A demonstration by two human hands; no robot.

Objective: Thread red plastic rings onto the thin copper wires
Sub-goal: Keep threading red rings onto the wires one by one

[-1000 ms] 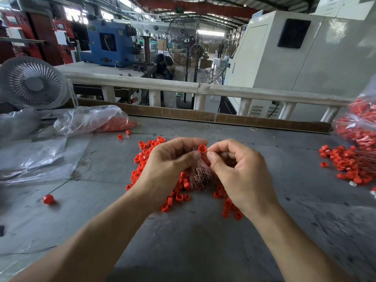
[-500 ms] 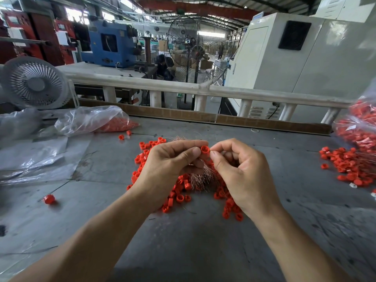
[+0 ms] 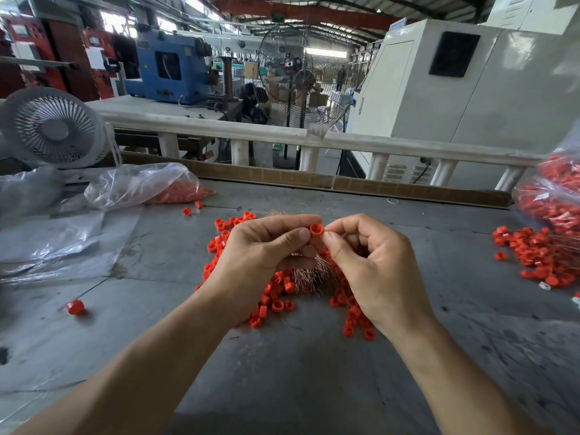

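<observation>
Head view. Left hand (image 3: pixel 263 255) and right hand (image 3: pixel 373 265) meet above the grey table (image 3: pixel 282 387), fingertips almost touching. One red ring (image 3: pixel 316 229) sits between them: left thumb and forefinger curl round it from the left, right thumb and forefinger pinch it from the right. Opening of the ring faces the camera. Whether a wire passes through it cannot be told.

Directly under both hands: bundle of thin copper wires (image 3: pixel 309 277), ends fanned out, lying on a heap of loose red rings (image 3: pixel 276 296) that spreads beneath both wrists. Lower fingers of the left hand curl near the bundle; contact unclear.

Far right of the right hand: second scatter of rings (image 3: pixel 533 255). Far left of the left hand: clear plastic bag (image 3: pixel 141 186) with red parts inside, and a single ring (image 3: pixel 75 307) on its own.
</observation>
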